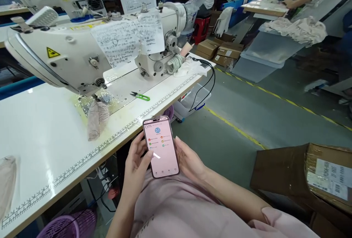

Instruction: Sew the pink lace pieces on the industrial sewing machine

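Observation:
A smartphone (pixel 165 161) with a lit pink screen and rows of small coloured icons is held upright above my lap. My left hand (pixel 137 157) grips its left side, the thumb lying over the screen's edge. Around the right edge curls my right hand (pixel 189 159), its thumb along the side and its other fingers hidden behind the phone. On the table beyond lie green thread snips (pixel 140 96). Left of them, a piece of beige fabric (pixel 94 122) with loose threads sits under the needle area of a white sewing machine (pixel 68 53).
The white table (pixel 46 128) has a ruler strip along its front edge. A cardboard box (pixel 280 172) stands at my right, a purple basket (pixel 82 223) below the table. Further back are plastic bins (pixel 264 53) with cloth, boxes (pixel 228 53) and co-workers at machines.

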Demonstrator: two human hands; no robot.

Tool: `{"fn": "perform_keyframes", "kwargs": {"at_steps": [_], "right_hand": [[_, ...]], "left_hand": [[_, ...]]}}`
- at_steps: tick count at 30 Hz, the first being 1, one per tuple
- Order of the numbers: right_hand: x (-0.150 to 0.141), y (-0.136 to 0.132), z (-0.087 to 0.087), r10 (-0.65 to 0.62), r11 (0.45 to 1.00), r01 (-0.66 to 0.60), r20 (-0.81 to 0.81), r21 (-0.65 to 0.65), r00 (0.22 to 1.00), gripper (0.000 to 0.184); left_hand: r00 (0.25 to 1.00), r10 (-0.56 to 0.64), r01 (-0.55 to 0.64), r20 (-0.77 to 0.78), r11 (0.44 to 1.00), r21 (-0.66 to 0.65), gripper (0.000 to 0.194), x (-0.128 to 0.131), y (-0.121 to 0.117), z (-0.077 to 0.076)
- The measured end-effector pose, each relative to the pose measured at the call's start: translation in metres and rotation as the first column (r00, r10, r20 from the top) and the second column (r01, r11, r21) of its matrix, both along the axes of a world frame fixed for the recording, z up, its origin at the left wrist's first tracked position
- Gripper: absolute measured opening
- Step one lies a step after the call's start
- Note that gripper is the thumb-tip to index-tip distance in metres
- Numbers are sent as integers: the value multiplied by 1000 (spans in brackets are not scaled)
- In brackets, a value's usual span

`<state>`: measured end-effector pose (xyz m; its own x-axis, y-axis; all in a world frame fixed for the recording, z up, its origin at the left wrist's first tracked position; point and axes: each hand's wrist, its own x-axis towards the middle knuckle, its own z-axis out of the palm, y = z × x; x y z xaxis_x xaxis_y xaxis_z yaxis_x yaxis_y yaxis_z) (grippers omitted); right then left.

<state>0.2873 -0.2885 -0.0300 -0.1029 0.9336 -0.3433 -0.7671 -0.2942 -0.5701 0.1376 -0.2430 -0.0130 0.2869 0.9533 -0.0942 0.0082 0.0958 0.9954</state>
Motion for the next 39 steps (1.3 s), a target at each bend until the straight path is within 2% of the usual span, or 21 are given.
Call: {"fn": "perform_keyframes", "kwargs": {"at_steps": [3, 8, 11, 15, 21, 25, 32, 39], "right_hand": [[5, 2, 1, -52, 999, 52, -30, -11, 998, 50], [13, 6, 5, -110, 994, 111, -66, 12, 992, 49], [15, 5, 5, -128, 991, 129, -61, 17, 990, 49], [14, 1, 3, -96, 995, 97, -50, 12, 994, 50], [3, -5, -5, 30, 1000, -30, -39, -7, 999, 60], [-1, -2, -11, 54, 998, -55, -25, -29, 998, 63], [2, 12, -24, 95, 994, -96, -31, -44, 995, 65], [4, 20, -30, 76, 994, -77, -21, -72, 997, 59]], "left_hand": [[998, -51, 50, -36, 998, -30, 61, 1, -9, -1], [978, -202, 196, -59, 977, -87, 76, 4, -22, -3], [971, -233, 228, -50, 969, -94, 82, 8, -26, -7], [983, -180, 177, -43, 982, -70, 77, 10, -19, -9], [1000, -14, 14, -2, 997, -73, 55, 6, 4, 0], [1000, 1, -1, 1, 996, -91, 44, 7, 11, 2], [997, 56, -61, -44, 992, -113, 46, 14, 22, -10], [996, 80, -87, -49, 985, -149, 44, 18, 31, -16]]}}
